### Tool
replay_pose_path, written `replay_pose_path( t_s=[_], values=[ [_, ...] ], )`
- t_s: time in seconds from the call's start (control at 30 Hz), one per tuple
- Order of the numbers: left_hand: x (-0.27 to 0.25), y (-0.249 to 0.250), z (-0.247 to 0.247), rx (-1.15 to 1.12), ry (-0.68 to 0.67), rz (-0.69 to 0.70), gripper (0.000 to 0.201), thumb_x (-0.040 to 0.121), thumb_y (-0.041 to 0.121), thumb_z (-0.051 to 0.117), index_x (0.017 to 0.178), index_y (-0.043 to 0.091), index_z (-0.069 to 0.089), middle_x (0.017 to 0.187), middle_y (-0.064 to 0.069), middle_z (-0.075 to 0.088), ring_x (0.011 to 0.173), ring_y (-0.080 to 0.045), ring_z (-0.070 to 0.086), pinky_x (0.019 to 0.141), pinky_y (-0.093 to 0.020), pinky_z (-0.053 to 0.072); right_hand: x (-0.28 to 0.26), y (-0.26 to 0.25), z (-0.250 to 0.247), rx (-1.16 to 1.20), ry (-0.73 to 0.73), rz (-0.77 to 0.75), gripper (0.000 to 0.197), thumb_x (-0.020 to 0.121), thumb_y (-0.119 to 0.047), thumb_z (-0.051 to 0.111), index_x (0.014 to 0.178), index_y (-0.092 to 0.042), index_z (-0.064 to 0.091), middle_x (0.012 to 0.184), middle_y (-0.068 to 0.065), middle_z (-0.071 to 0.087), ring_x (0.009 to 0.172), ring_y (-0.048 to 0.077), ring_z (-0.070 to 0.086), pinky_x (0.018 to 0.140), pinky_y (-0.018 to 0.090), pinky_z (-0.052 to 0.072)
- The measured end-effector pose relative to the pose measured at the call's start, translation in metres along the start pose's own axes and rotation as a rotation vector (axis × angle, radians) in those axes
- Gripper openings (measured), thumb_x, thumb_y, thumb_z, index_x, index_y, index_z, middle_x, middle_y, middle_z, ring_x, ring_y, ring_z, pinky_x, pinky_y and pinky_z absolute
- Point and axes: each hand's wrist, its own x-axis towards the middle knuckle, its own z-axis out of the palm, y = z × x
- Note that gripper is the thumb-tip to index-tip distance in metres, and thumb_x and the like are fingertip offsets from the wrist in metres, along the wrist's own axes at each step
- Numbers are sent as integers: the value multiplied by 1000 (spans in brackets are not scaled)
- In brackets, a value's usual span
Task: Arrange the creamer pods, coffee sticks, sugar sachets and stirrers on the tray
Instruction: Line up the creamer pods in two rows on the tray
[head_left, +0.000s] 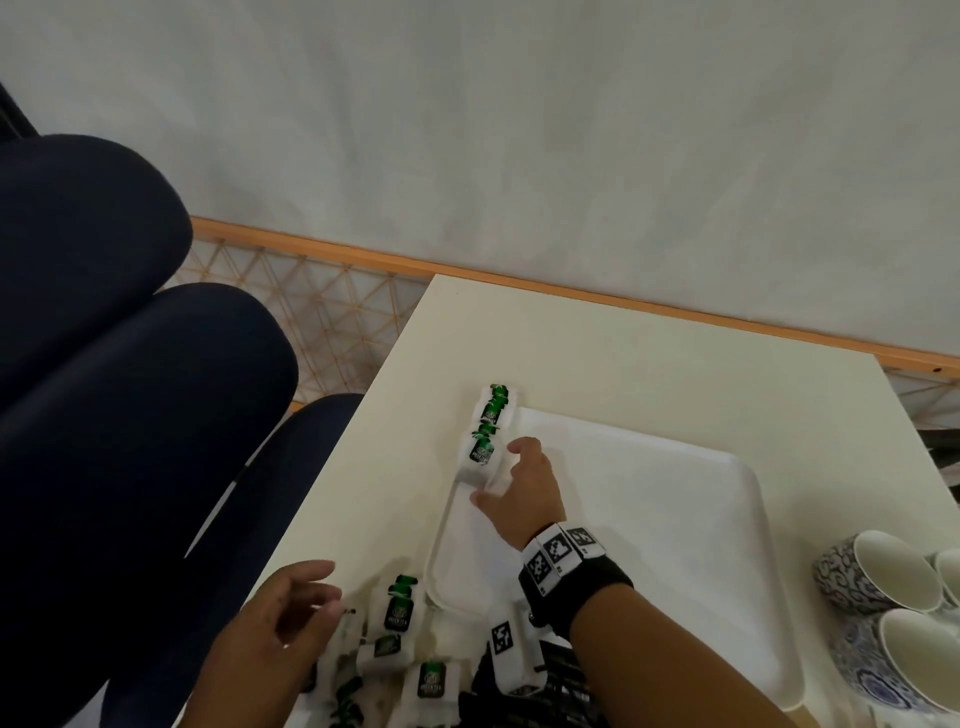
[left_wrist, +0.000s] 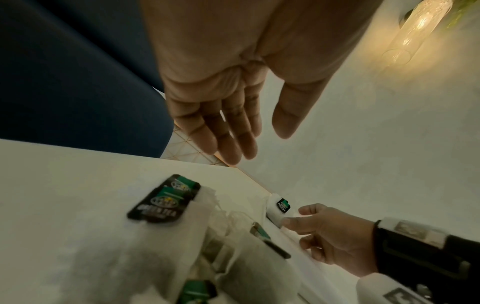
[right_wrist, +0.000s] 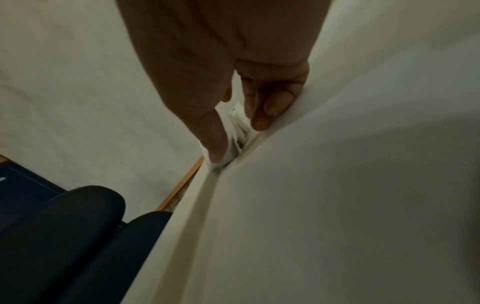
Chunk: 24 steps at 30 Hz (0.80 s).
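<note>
A white tray (head_left: 649, 493) lies on the cream table (head_left: 623, 353). Two white sachets with green-and-black "green tea" labels lie in a row at the tray's far left corner (head_left: 496, 402). My right hand (head_left: 498, 473) pinches the nearer sachet (head_left: 480, 452) by its lower end between thumb and forefinger; the right wrist view shows the thumb (right_wrist: 215, 148) pressing white paper at the tray rim. Near the table's front left, my left hand (head_left: 322, 587) hovers with straight, empty fingers (left_wrist: 233, 131) beside a loose pile of several more sachets (head_left: 400, 608). I see no pods or stirrers.
Patterned blue-and-white cups (head_left: 883, 577) stand at the right, just off the tray. Dark blue chair cushions (head_left: 130, 415) sit left of the table. A wall with a wooden skirting strip (head_left: 571, 296) runs behind it.
</note>
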Motion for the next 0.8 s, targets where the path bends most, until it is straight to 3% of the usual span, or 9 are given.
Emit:
replay_pose_path(
  t_s=[0.13,0.23,0.33,0.37,0.43,0.47,0.57,0.63,0.8],
  values=[
    [-7,-9,-1,376,-81,57,24,83,22,70,89,43,60,90,15,60,88,-2,55,73,-15,43,-27,-3,-15,-128,-59,-123,54,77,-32,76,119,-22,43,112,-1,45,93,13,51,81,23,41],
    [-13,-21,-2,539,-127,170,17,80,28,73,82,43,64,86,20,50,87,-2,47,72,-13,36,-51,-9,-24,-278,-311,-282,26,81,-36,72,99,-27,56,99,-7,57,77,-2,50,71,15,37],
    [-21,-21,1,620,-180,216,6,77,40,69,79,44,65,84,18,45,85,-6,44,74,-22,41,-81,-18,-23,-385,-576,-432,12,81,-34,71,87,-24,68,86,-11,65,68,-5,52,63,7,37],
    [-23,-21,2,635,-202,206,7,75,48,64,80,43,66,85,18,44,86,-8,43,75,-25,42,-90,-21,-20,-423,-639,-457,14,81,-35,71,88,-22,70,87,-9,68,69,-3,53,64,8,38],
    [-27,-20,4,663,-256,198,31,67,61,47,81,42,66,87,18,42,87,-9,41,76,-27,40,-105,-24,-13,-490,-728,-467,24,79,-39,73,95,-22,70,95,-6,69,77,1,54,68,14,43],
    [-29,-20,4,677,-273,201,34,65,63,45,82,42,66,87,18,41,87,-9,39,75,-26,38,-111,-24,-10,-506,-746,-473,29,77,-42,75,98,-23,69,98,-5,67,81,3,54,71,19,45],
    [-36,-18,6,662,-270,228,12,73,51,62,83,44,64,89,17,43,90,-7,39,77,-26,37,-122,-20,-3,-545,-737,-541,41,68,-45,80,101,-27,63,105,-6,58,92,11,53,80,29,48],
    [-40,-19,7,659,-257,231,11,75,45,66,86,43,65,90,17,45,91,-8,40,79,-26,39,-127,-18,-1,-599,-729,-608,46,64,-47,81,102,-29,60,107,-6,52,97,15,51,81,32,47],
    [-50,-24,8,645,-235,188,13,81,44,64,94,41,64,94,16,44,94,-7,40,84,-25,39,-137,-18,6,-797,-665,-723,40,81,-37,67,115,-20,57,119,3,52,109,25,48,91,38,42]
  ],
)
